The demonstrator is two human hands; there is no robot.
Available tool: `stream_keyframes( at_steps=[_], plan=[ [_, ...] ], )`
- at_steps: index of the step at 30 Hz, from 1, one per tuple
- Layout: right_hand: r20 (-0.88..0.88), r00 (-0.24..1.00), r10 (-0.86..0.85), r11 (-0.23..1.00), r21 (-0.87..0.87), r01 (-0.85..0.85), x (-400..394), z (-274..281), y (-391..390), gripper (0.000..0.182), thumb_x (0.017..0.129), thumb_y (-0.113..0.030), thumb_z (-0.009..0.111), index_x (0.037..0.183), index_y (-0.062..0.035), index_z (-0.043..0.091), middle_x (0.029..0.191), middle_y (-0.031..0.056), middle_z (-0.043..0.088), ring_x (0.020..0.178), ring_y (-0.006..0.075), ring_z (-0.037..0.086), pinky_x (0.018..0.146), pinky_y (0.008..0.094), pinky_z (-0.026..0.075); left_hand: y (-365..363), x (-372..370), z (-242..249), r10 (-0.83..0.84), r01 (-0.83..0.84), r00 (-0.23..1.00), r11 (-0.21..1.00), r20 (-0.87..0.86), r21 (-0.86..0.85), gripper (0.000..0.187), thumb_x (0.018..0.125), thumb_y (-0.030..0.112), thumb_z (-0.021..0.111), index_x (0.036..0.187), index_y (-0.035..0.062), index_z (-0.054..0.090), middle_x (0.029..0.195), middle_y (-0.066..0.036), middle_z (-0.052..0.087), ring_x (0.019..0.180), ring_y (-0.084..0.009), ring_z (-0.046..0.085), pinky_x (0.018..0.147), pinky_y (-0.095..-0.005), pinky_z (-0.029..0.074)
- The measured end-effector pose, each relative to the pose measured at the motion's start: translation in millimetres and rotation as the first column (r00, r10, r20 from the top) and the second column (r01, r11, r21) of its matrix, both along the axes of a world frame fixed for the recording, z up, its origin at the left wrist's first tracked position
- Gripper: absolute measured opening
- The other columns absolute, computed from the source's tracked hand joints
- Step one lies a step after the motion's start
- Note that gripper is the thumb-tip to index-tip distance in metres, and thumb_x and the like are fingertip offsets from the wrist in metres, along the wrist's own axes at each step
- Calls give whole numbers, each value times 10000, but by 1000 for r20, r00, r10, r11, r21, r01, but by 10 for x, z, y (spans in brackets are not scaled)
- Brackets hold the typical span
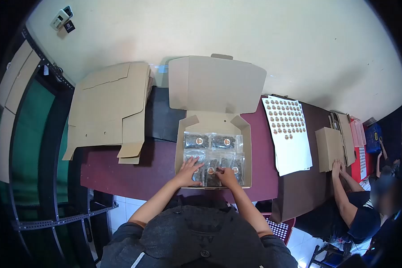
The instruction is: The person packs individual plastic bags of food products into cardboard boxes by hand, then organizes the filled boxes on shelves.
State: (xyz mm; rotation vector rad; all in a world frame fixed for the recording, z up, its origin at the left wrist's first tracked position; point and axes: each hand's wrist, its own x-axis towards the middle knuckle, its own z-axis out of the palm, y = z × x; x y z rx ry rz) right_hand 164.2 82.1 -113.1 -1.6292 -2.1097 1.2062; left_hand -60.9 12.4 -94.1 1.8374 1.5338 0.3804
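Observation:
An open cardboard box (250,152) stands before me on the table, its lid (219,85) raised toward the wall. Inside lie several clear plastic pouches of dark pieces, each with a round sticker. Two pouches, a left one (196,141) and a right one (225,142), lie sideways along the back; the others are upright in front. My left hand (187,173) lies with fingers spread over the front left pouch (196,157). At the middle front pouch (212,172), my right hand (228,177) has its fingers bent together on the upper part; the fingertips are partly hidden.
Flattened cardboard boxes (107,107) are stacked at the left on the maroon table (161,169). Sticker sheets (292,147) lie at the right. Further right, a person (357,214) holds a folded cardboard box (329,149). A metal shelf rack (60,223) stands at far left.

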Motion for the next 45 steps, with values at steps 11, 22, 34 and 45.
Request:
stream_keyframes(
  at_steps=[11, 22, 34, 45],
  plan=[
    [-33, 962, -270, 932, 244, 270, 393, 197, 125, 247, 810, -119, 597, 1005, 23, 653, 840, 201, 650, 746, 277, 644, 700, 332, 502, 11, 40, -51, 52, -52, 999, 998, 17, 18, 937, 662, 477, 739, 1430, 236, 259, 1493, -160, 157, 1382, -383, 91, 1090, -551, 107],
    [-44, 985, -167, 957, 233, 172, 296, -16, 83, 385, 776, -111, 637, 1144, -19, 575, 1150, 218, 556, 1089, 358, 522, 924, 381, 418, 21, 15, 79, 10, -10, 1000, 999, -19, -36, 981, 664, 478, 729, 1446, 208, 202, 1492, -176, 151, 1374, -406, 102, 1087, -558, 111],
    [299, 948, -108, 973, 225, 39, 317, 245, -84, 536, 810, -255, 632, 1319, -233, 468, 1393, 266, 301, 1263, 445, 313, 1013, 471, 338, 22, 25, 62, 13, -14, 1000, 999, -25, -35, 972, 665, 494, 728, 1435, 185, 223, 1488, -170, 159, 1373, -409, 100, 1088, -561, 109],
    [366, 929, 53, 980, 159, -118, 365, 216, -48, 468, 846, -320, 599, 1297, -250, 499, 1408, 273, 281, 1298, 444, 265, 1054, 462, 289, 18, 20, -32, -4, 3, 999, 1000, -50, -21, 953, 655, 490, 739, 1430, 228, 250, 1492, -160, 138, 1381, -392, 81, 1091, -560, 102]
  ],
)
